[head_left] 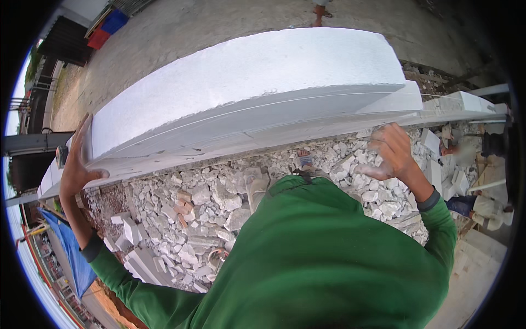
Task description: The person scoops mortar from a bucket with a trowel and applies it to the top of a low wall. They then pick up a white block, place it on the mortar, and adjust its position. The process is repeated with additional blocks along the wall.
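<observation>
A big white lightweight concrete block (257, 60) lies along the top of a wall of pale blocks (230, 140). My left hand (80, 159) is at the block's left end, its fingers stretched up along the end face and the thumb apart. My right hand (390, 151) hovers on the near side of the wall, toward its right part. Its fingers are loosely curved, the thumb stands apart, and nothing is in it. A thin white string (329, 97) runs along the near face of the block. Beside my left hand a small dark object (61, 156) rests on the wall.
Broken white rubble (208, 219) covers the ground around my feet, with cut block pieces (139, 257) at the left. People (487, 208) are at the far right. Another person's foot (320, 12) shows beyond the wall. A blue tarp (74, 249) hangs at the left.
</observation>
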`<state>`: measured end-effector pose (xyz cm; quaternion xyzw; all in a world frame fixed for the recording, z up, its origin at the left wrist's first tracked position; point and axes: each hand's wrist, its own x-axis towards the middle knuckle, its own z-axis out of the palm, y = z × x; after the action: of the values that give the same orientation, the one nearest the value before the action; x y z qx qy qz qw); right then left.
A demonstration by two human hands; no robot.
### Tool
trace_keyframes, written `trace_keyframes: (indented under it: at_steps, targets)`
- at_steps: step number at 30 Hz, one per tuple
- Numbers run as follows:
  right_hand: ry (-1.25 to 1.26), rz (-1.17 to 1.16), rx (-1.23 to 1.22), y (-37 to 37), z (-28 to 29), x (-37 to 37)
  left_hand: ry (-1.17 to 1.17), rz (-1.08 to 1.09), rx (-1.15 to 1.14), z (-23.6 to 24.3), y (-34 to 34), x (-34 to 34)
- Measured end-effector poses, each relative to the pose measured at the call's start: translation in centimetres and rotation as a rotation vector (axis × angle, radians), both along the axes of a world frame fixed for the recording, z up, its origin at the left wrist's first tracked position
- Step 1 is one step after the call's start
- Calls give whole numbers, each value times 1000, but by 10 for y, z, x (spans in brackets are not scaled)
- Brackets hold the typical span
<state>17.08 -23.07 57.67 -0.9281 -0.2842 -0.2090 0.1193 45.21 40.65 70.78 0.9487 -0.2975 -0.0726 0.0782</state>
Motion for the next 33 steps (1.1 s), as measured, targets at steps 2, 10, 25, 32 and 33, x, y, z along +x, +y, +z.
trace_keyframes:
  at_steps: [2,10,25,32,33]
  targets:
    - [99,-341,224,-19,-37,5,-137,-16,91,-4,-3,-17]
    - [527,-526,364,-51,-73,43,-245,140,214,-8,-38,-29]
    - [614,-489,375,-27,-85,78,-325,181,287,-25,-31,-22]
    - [771,-589,367,-27,-77,78,-345,167,214,-26,-34,-25]
    - [757,-550,396,-25,-75,79,-350,165,219,-25,-33,-25]
